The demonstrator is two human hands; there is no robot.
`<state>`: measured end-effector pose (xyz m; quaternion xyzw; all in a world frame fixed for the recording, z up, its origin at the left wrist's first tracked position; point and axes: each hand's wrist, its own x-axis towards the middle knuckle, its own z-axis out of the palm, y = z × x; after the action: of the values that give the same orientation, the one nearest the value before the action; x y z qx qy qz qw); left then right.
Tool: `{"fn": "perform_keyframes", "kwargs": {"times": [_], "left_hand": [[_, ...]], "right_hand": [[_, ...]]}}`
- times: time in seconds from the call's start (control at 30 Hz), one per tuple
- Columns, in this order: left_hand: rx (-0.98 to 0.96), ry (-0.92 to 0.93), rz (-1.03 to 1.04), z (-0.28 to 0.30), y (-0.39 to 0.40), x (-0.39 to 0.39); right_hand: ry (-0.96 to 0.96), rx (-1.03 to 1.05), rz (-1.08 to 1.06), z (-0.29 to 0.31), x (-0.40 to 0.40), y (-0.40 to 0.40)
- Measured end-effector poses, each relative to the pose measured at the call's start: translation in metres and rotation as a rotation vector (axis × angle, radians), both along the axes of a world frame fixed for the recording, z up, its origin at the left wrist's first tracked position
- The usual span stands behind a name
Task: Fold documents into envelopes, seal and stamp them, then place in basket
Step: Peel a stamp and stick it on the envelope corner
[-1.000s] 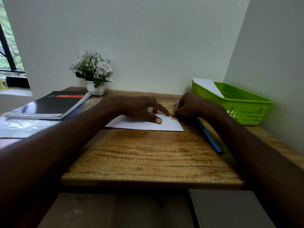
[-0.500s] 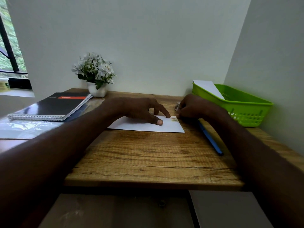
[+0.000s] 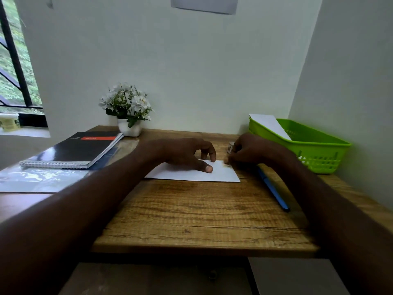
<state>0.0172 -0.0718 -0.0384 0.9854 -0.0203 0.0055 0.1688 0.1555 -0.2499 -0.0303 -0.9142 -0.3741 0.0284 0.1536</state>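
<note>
the far part of the white envelope [image 3: 191,174] is hidden under the left hand [image 3: 185,154], and its right far corner is hidden by the right hand [image 3: 247,151]. a small stamp [image 3: 227,166] shows at that corner, too small to read. behind the right hand a small roll-like thing [image 3: 230,145] is mostly covered, and i cannot tell what it is. both forearms are cut off at the bottom of the view.

the left hand rests on the envelope with its fingers a little apart and bent, thumb tip and index tip pressing on the paper. the right hand has its fingers curled together, and the thumb tip touches the envelope edge just beside the stamp; if it pinches something i cannot tell.

the envelope lies flat on the wooden desk [image 3: 202,220], in the far middle. the near half of the desk is bare wood up to its front edge.

a blue pen [image 3: 274,191] lies on the right, partly under the right forearm. the green basket [image 3: 314,150] stands at the right far corner against the wall, with a white paper [image 3: 270,124] leaning in it. on the left are a spiral notebook [image 3: 72,150], a plastic sleeve [image 3: 36,179] and a pot of white flowers [image 3: 127,109].
</note>
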Motion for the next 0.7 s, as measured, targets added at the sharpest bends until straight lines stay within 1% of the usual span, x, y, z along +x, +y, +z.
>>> {"fn": "perform_keyframes", "kwargs": {"times": [0.17, 0.23, 0.33, 0.4, 0.47, 0.5, 0.6, 0.7], "left_hand": [[0.006, 0.013, 0.013, 0.001, -0.001, 0.0], [-0.001, -0.025, 0.002, 0.001, -0.001, 0.0], [0.019, -0.233, 0.005, 0.0, 0.0, -0.002], [0.096, -0.37, 0.095, 0.003, 0.008, -0.005], [0.18, -0.456, 0.244, 0.007, 0.018, -0.011], [0.221, -0.472, 0.319, 0.007, 0.023, -0.015], [0.314, -0.453, 0.494, 0.004, 0.028, -0.03], [0.388, -0.462, 0.598, -0.004, 0.026, -0.063]], "right_hand": [[-0.084, -0.015, -0.012, -0.004, 0.001, 0.004], [-0.149, 0.039, 0.004, -0.007, -0.002, 0.007], [-0.269, 0.158, 0.119, -0.009, -0.016, 0.012], [-0.301, 0.164, 0.237, -0.006, -0.03, 0.016], [-0.242, 0.092, 0.335, 0.001, -0.049, 0.019], [-0.192, 0.016, 0.363, 0.004, -0.059, 0.019], [-0.086, -0.22, 0.364, 0.007, -0.072, 0.024], [-0.077, -0.295, 0.34, 0.016, -0.078, 0.036]]}}
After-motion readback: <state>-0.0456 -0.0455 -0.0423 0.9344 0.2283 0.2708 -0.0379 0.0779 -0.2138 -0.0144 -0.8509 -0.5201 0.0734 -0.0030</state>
